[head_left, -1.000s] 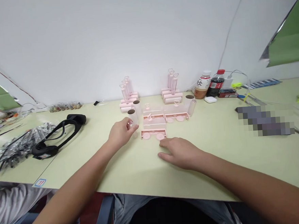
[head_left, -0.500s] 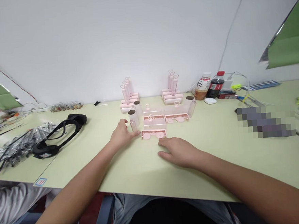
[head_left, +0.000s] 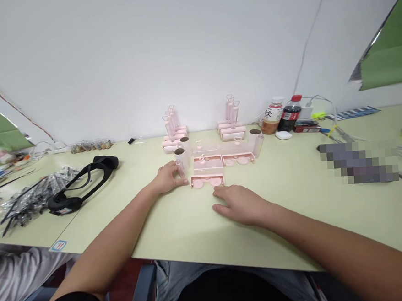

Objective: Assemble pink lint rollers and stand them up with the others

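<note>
Pink tube (head_left: pixel 180 169) upright in the left hand (head_left: pixel 164 178)

Tube found just beside the near roll (head_left: pixel 184 160), left of the front case (head_left: pixel 207 178). Left fingers and thumb grasp it. Right hand (head_left: pixel 238 204) is released, fingers loosely spread by the case, nothing visible in its grip. Handling, in my judgement: grip low, keep the tube plumb, let its base sit flat before the fingers part, and avoid nudging the roll.

Count: rolls, three; open cases, three; heart-topped tubes in the right rear cluster (head_left: pixel 235 115), three. Left rear cluster (head_left: pixel 169 130) overlaps, number cannot be told. Farther out: bottles, two, one amber (head_left: pixel 270 125), one dark (head_left: pixel 288 117); black headset (head_left: pixel 67 204), one
</note>
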`<state>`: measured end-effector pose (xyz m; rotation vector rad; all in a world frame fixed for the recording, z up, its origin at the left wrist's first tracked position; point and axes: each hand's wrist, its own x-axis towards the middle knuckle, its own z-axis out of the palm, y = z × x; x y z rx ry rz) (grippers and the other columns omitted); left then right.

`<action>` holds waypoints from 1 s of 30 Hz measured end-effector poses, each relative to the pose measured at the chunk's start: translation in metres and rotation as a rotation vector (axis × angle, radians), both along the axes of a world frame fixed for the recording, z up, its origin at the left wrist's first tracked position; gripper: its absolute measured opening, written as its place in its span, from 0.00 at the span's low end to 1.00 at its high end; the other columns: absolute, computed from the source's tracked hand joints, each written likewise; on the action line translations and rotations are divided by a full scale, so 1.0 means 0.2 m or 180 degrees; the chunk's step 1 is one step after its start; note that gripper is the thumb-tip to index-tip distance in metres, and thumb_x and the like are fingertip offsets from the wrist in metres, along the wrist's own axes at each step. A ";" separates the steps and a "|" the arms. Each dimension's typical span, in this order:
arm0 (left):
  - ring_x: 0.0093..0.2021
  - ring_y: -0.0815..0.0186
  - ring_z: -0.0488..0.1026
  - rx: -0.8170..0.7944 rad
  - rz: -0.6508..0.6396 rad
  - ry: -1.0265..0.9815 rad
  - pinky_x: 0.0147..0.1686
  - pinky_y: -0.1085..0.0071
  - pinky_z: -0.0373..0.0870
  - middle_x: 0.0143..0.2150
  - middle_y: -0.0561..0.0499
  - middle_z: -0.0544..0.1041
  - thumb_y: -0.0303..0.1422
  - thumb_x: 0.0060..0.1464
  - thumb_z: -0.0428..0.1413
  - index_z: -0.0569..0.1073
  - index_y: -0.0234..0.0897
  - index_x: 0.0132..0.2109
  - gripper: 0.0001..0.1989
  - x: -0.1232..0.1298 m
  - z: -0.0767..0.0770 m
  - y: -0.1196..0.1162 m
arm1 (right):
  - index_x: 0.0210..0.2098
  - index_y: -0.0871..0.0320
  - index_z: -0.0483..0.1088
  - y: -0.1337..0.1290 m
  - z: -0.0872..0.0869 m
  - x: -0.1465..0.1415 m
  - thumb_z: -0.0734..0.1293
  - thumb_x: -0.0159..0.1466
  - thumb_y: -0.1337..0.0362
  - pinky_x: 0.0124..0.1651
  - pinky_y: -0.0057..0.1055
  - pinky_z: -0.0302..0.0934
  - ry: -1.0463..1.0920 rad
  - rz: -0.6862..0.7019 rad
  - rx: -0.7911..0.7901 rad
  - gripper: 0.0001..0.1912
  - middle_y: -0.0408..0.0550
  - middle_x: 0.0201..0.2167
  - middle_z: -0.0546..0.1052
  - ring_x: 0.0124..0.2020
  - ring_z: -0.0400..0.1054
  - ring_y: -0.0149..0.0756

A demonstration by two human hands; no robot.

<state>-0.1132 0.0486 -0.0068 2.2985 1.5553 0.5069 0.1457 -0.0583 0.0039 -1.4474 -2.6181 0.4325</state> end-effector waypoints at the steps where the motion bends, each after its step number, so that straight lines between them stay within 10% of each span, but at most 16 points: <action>1: 0.52 0.56 0.69 -0.0003 -0.0085 -0.0028 0.54 0.61 0.63 0.49 0.49 0.74 0.51 0.43 0.62 0.75 0.40 0.35 0.20 0.00 -0.01 0.01 | 0.37 0.59 0.71 0.00 0.00 0.00 0.59 0.66 0.56 0.37 0.33 0.55 0.0006 -0.0002 0.0009 0.14 0.54 0.40 0.77 0.39 0.71 0.44; 17: 0.52 0.54 0.70 -0.0383 0.0033 -0.0086 0.52 0.61 0.65 0.51 0.49 0.74 0.49 0.41 0.63 0.72 0.42 0.42 0.23 -0.04 0.03 -0.04 | 0.37 0.59 0.71 0.01 -0.01 0.00 0.60 0.65 0.57 0.38 0.33 0.56 0.0174 0.0078 0.0040 0.13 0.54 0.40 0.77 0.40 0.71 0.44; 30: 0.45 0.61 0.74 0.0624 0.0837 -0.0655 0.40 0.68 0.70 0.48 0.47 0.76 0.49 0.53 0.55 0.71 0.39 0.45 0.19 0.05 0.65 -0.09 | 0.38 0.60 0.72 -0.03 0.00 -0.03 0.61 0.65 0.56 0.38 0.33 0.58 0.0371 0.0480 -0.0035 0.14 0.54 0.40 0.77 0.39 0.71 0.43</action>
